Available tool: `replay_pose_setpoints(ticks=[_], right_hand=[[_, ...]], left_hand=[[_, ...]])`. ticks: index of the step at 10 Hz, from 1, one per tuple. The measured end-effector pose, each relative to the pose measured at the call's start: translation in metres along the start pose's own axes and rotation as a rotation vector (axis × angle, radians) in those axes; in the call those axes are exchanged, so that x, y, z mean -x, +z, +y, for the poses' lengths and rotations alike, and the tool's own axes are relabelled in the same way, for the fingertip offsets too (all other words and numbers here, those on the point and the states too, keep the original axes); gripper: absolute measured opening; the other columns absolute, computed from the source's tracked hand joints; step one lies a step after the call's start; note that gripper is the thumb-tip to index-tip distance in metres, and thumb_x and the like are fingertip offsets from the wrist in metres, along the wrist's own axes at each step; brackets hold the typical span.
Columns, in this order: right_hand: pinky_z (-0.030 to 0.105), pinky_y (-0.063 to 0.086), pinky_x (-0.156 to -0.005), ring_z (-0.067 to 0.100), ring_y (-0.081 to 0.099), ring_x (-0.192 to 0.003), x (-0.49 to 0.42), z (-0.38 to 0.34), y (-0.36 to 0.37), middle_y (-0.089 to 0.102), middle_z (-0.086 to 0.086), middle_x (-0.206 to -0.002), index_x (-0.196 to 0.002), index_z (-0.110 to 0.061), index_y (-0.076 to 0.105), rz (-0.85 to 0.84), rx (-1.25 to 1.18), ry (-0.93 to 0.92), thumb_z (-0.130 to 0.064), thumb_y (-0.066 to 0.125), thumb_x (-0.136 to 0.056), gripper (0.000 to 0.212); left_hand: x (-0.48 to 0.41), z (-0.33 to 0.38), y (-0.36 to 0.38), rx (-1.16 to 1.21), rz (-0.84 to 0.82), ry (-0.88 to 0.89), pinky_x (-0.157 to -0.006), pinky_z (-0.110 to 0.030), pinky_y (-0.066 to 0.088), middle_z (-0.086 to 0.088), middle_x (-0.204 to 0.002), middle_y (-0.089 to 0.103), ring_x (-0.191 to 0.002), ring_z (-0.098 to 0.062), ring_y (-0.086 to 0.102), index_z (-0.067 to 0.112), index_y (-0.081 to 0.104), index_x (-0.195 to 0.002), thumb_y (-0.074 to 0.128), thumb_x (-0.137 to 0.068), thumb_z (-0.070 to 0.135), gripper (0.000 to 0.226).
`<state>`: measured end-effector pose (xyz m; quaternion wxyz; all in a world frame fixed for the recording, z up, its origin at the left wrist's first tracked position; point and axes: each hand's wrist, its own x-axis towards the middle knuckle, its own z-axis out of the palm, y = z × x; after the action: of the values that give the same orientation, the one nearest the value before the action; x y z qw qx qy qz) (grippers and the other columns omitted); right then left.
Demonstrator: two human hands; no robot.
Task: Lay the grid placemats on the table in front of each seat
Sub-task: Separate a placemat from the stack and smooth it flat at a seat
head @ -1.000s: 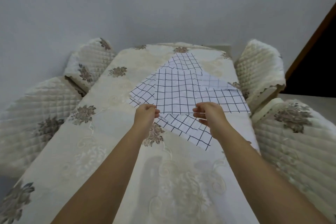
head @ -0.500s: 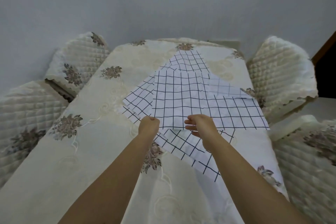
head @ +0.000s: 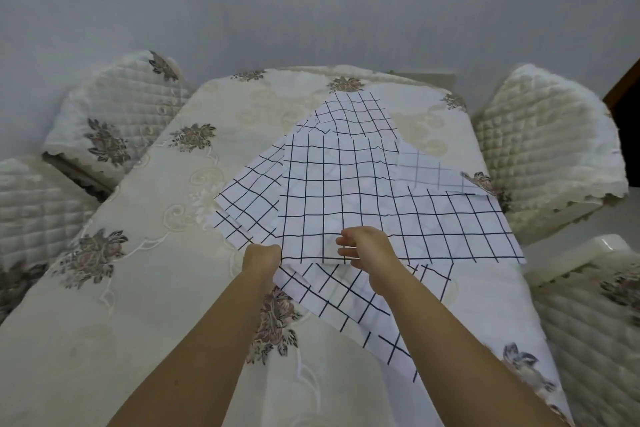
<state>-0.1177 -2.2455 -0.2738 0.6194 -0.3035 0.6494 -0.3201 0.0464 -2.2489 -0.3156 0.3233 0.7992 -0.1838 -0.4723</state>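
While left hand [head: 261, 258] and right hand [head: 367, 250] fingers are pinching its near edge, white black-gridded cloth placemat [head: 339, 191] is stretching away, lying atop splayed pile [head: 249, 194] on cream embroidered worktop [head: 145, 253]; left hand is holding the corner.

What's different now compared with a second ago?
The right hand has edged along the near edge of the top placemat toward the left hand, and the view has drawn closer. Both hands keep their grip on that edge; the other placemats stay spread beneath it on the table.
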Motion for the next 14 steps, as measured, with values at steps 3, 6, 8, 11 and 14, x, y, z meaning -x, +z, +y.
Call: replay_pose_setpoints(ticks=[3,6,8,11,14], right_hand=[[0.029,0.045,-0.082,0.019,0.060,-0.088,-0.006,0.003,0.004,0.064,0.005,-0.099,-0.110,-0.009,0.057,-0.016,0.001,0.004,-0.016,0.046,-0.094,0.020],[0.031,0.044,-0.086,0.017,0.058,-0.086,-0.011,0.006,0.007,0.062,0.004,-0.101,-0.111,-0.008,0.057,-0.020,0.021,0.009,-0.015,0.045,-0.094,0.022],[0.030,0.043,-0.084,0.017,0.058,-0.084,-0.013,0.008,0.007,0.062,0.005,-0.102,-0.112,-0.007,0.057,-0.019,0.016,0.010,-0.014,0.045,-0.094,0.023],[0.030,0.042,-0.083,0.017,0.057,-0.089,-0.006,0.003,0.007,0.062,0.004,-0.103,-0.092,-0.014,0.056,-0.010,0.032,-0.077,-0.017,0.045,-0.094,0.011],[0.025,0.040,-0.082,0.013,0.052,-0.098,0.030,-0.015,0.008,0.059,-0.002,-0.110,-0.114,-0.014,0.058,-0.017,0.181,-0.308,-0.011,0.053,-0.088,0.027]], left_hand=[[-0.005,0.003,0.002,-0.067,-0.161,-0.007,-0.054,-0.026,0.020,-0.003,-0.061,0.028,-0.055,-0.016,0.025,0.015,0.034,-0.065,0.050,-0.089,0.006,0.030],[-0.008,0.011,0.011,-0.135,-0.184,-0.032,-0.049,-0.024,0.022,-0.003,-0.061,0.028,-0.052,-0.016,0.025,0.012,0.037,-0.066,0.054,-0.088,0.013,0.029],[-0.008,0.010,0.014,-0.013,-0.209,-0.024,-0.041,-0.019,0.027,-0.006,-0.061,0.038,-0.051,-0.016,0.036,0.011,0.040,-0.064,0.055,-0.089,0.011,0.029],[0.017,0.029,0.010,0.116,-0.249,-0.003,-0.053,-0.022,0.033,-0.007,-0.068,0.048,-0.056,-0.013,0.045,0.007,0.049,-0.071,0.053,-0.091,0.008,0.021],[0.068,0.046,-0.007,0.320,-0.441,0.089,-0.089,-0.040,0.050,-0.007,-0.090,0.047,-0.077,-0.025,0.060,0.004,0.052,-0.087,0.047,-0.095,0.009,0.010]])
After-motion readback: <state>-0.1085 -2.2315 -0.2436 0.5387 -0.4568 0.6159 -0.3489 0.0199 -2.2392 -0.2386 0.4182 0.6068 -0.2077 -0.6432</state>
